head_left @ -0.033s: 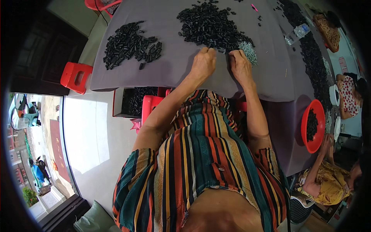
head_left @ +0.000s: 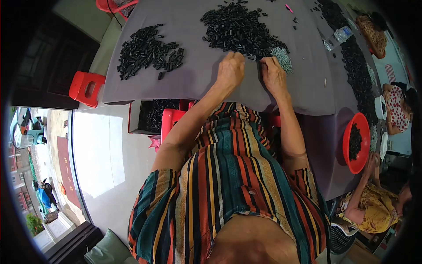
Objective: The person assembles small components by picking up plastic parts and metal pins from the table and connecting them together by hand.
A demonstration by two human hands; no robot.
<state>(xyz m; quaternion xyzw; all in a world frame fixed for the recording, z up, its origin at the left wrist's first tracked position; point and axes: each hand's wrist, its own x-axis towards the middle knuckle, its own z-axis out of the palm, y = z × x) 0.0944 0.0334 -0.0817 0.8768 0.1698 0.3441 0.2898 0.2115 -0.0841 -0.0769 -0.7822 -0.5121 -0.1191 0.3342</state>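
Note:
A large heap of small black cylindrical pieces [head_left: 237, 27] lies on the grey-covered table [head_left: 198, 83]. At its near edge my left hand [head_left: 231, 70] has its fingers curled together; whatever they hold is hidden behind the knuckles. My right hand [head_left: 273, 72] is a short way to the right, fingers bent and pinched in the same way, with their contents too small to name. Just beside the right fingertips sits a small heap of pale grey bits [head_left: 282, 60]. Off to the left lies a second heap of the black pieces [head_left: 147, 50].
A clear plastic bottle [head_left: 337, 38] lies at the right, near a long band of black pieces [head_left: 358, 79]. A red bowl [head_left: 355, 143] holds more of them. Another person's hands [head_left: 372, 163] are beside it. A red stool [head_left: 87, 89] stands left; an open box [head_left: 154, 115] is under the table edge.
My left hand has shifted very slightly forward and to the left. Everything else looks the same.

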